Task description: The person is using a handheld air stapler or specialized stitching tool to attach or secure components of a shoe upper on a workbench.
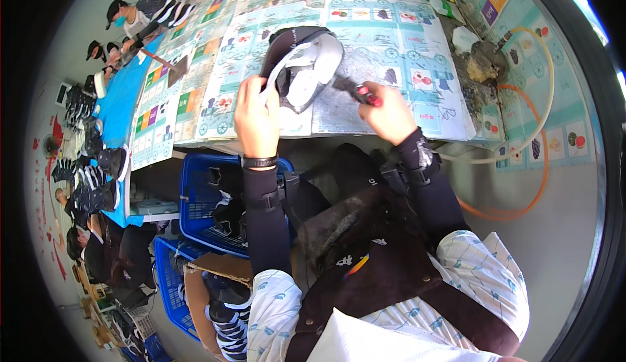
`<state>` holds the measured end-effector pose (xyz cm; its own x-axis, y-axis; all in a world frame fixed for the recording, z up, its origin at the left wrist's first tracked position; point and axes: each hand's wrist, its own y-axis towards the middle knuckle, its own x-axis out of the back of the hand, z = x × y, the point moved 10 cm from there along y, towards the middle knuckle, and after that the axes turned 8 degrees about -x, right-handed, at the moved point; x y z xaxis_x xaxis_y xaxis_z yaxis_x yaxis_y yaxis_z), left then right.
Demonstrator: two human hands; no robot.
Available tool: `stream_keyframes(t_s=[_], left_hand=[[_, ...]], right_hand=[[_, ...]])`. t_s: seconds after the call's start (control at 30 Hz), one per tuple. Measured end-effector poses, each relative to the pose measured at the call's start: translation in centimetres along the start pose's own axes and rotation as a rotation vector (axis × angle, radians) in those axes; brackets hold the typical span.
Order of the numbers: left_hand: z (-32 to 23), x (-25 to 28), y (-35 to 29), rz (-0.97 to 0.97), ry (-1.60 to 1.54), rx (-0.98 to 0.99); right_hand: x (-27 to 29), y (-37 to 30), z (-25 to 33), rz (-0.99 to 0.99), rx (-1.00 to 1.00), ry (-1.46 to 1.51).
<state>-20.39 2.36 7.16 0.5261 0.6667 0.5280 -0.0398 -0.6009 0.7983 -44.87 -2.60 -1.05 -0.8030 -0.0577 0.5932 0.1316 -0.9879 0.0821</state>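
My left hand (256, 117) is closed on the edge of a shoe (317, 59), dark outside with a pale grey-white lining. The shoe is tilted over the table, its opening toward me. In my right fist (391, 114) is a small hand tool (368, 95) with a red and black handle. A dark end of the tool points toward the shoe and looks apart from it; blur hides its exact kind. Both hands are just above the near edge of the table (228, 69), which is covered with printed teal sheets.
On the table's left lies a flat-headed tool (177, 69) with a brown handle. Below are a blue basket (186, 186) and a cardboard box (195, 297) of shoes. An orange hose (541, 186) loops at right. Several people work at left, beside a blue-topped bench (124, 101).
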Motion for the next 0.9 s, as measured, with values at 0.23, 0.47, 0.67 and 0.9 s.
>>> stream_keyframes(t_s=[0.23, 0.47, 0.67, 0.9], left_hand=[[-0.1, 3.6, 0.7, -0.065, 0.131, -0.018], [5.3, 5.4, -2.2, 0.267, -0.075, -0.213], [13.0, 5.4, -3.5, 0.742, 0.201, 0.028], [4.1, -1.9, 3.0, 0.391, 0.653, -0.209]], right_hand=[[4.6, 0.1, -4.4, -0.073, -0.13, 0.536], [7.8, -2.3, -6.0, -0.085, -0.147, 0.636], [7.7, -3.4, -8.7, -0.048, -0.205, 0.623], [6.7, -3.2, -8.0, 0.0, -0.214, 0.58]])
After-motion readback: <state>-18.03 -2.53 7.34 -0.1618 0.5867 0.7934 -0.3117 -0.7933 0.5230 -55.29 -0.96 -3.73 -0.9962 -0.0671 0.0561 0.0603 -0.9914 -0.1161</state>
